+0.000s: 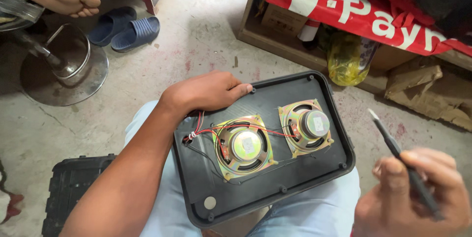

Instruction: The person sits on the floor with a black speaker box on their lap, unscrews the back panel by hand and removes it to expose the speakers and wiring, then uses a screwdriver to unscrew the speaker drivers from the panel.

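Wires could snap if the tool gripped by right hand slips while left hand, fingers flat, steadies the panel.

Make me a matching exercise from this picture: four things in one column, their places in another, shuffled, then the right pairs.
Things:
1. left hand
2. right hand
3. blue slippers
4. black panel

Places:
A. on the floor, top left
B. across the person's lap
C. on the panel's upper edge
D. lower right, gripping a dark tool

Pairs: 1-C, 2-D, 3-A, 4-B
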